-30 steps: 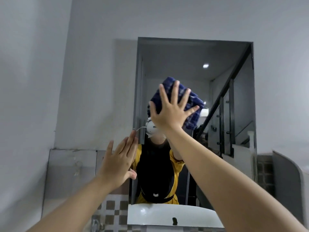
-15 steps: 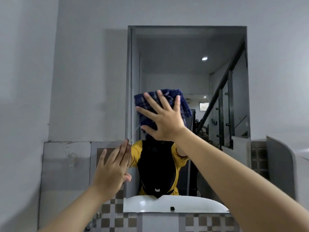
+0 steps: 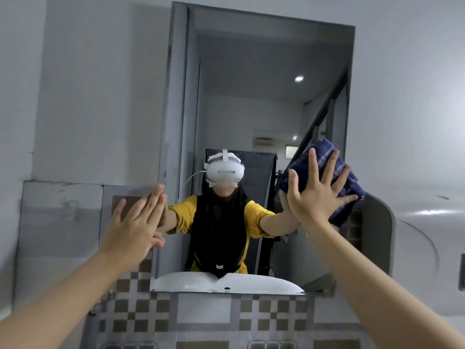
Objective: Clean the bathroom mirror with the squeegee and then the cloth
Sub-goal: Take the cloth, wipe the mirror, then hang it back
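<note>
Since half a second ago the cloth (image 3: 334, 177) has swept from the mirror's left-centre across to its right edge, right hand (image 3: 317, 195) with it; left hand (image 3: 133, 227) moved slightly up along the left edge. Step in hand looks like the cloth wipe, second half of the task; no squeegee in view. Right hand is flat, fingers spread and straight, pressing the folded blue plaid cloth against the mirror (image 3: 251, 109), cloth sandwiched between palm and glass and sticking out past the fingertips up and right. Left hand is flat too, fingers together, holding nothing, braced at the mirror's left edge. Next move likely calls for reversing the stroke leftward or dropping lower toward the sink (image 3: 191, 282), keeping palm pressure even.
</note>
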